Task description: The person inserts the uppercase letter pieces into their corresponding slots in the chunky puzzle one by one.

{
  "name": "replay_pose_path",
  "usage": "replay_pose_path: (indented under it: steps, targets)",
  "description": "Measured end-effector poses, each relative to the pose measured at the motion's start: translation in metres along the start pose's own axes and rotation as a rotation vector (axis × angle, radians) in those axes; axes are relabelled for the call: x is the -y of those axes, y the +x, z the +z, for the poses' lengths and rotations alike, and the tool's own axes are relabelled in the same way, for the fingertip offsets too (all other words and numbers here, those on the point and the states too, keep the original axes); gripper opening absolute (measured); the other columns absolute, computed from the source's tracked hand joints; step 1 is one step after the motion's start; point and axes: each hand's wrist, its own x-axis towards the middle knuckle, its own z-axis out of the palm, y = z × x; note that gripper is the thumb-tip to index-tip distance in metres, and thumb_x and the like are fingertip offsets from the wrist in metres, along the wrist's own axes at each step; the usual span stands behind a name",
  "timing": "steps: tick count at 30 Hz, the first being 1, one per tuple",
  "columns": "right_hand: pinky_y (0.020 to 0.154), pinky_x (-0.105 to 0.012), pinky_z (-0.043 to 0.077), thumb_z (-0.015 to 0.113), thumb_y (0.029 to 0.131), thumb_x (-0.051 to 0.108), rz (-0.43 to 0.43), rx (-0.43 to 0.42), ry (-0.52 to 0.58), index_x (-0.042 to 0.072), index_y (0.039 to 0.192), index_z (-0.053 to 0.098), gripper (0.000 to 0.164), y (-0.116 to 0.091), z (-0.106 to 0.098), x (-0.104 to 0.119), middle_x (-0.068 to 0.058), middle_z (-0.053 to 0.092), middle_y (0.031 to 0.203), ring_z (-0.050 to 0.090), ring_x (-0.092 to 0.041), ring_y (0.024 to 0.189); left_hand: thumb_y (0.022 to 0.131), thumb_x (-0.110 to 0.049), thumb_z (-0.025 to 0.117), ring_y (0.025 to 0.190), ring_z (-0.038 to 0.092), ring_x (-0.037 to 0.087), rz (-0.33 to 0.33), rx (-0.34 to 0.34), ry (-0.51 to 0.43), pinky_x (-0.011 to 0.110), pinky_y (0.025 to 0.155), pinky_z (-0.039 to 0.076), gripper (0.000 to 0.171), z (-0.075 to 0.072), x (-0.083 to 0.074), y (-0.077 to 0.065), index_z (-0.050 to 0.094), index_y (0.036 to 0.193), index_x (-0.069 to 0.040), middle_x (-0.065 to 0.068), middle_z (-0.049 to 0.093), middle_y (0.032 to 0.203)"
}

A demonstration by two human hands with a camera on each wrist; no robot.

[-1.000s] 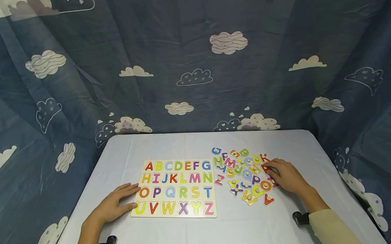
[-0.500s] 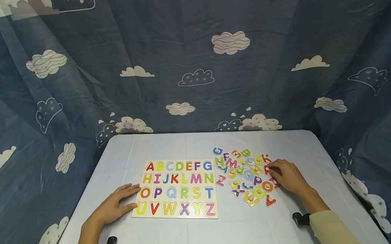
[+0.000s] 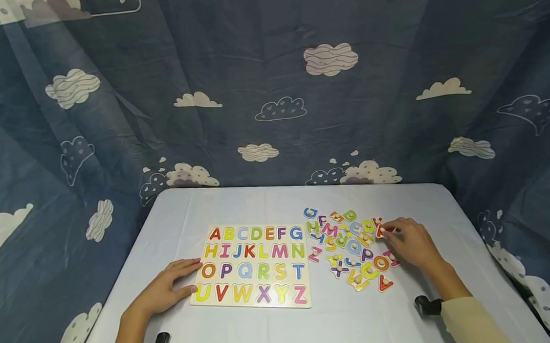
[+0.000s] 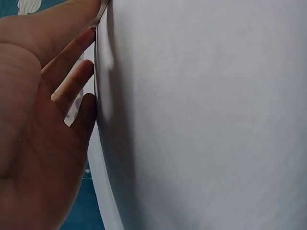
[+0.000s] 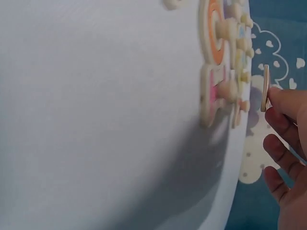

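Note:
The alphabet puzzle board (image 3: 250, 304) lies flat at left of centre, its coloured letters from A to Z showing. My left hand (image 3: 162, 288) rests at its left edge, fingers extended and thumb by the lower corner; the left wrist view shows the same hand (image 4: 53, 110) with fingers spread. My right hand (image 3: 412, 242) pinches a red letter puzzle piece (image 3: 380, 232), which looks like an A. From the right wrist, this piece (image 5: 265, 88) appears edge-on between thumb and fingers, raised off the table. Its face is hidden there.
Loose knobbed letter pieces crowd the table right of the board, among them an orange O (image 3: 381, 263), a red V (image 3: 385, 283) and a blue Q (image 3: 353, 247). The white-covered table (image 3: 282, 330) ends at a dark cloud-patterned cloth (image 3: 270, 64).
My right hand has picked the red letter piece up from the pile's right side and shifted slightly up and away. The left hand keeps its place at the board, while the whole view drifts slightly.

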Motion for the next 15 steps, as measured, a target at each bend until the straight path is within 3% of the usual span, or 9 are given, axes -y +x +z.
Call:
replay_pose_path:
  steps: [9, 15]
  targets:
    - [0.093, -0.06, 0.053, 0.074, 0.096, 0.022, -0.047, 0.027, 0.067, 0.009, 0.118, 0.076, 0.025, 0.015, 0.013, 0.034, -0.013, 0.073, 0.115, 0.062, -0.035, 0.109, 0.091, -0.032, 0.078, 0.144, 0.043, 0.041, 0.017, -0.016, 0.017, 0.072, 0.11, 0.038, 0.059, 0.001, 0.003, -0.003, 0.06, 0.146, -0.018, 0.006, 0.054, 0.155]
    - [0.099, -0.059, 0.049, 0.072, 0.098, 0.027, -0.133, 0.053, 0.104, 0.012, 0.116, 0.077, 0.024, 0.032, 0.036, 0.077, -0.009, 0.074, 0.116, 0.063, -0.032, 0.111, 0.091, -0.033, 0.078, 0.149, 0.039, 0.039, -0.048, 0.023, -0.024, 0.07, 0.116, 0.035, 0.061, 0.003, 0.004, 0.0, 0.059, 0.148, -0.022, 0.003, 0.051, 0.158]
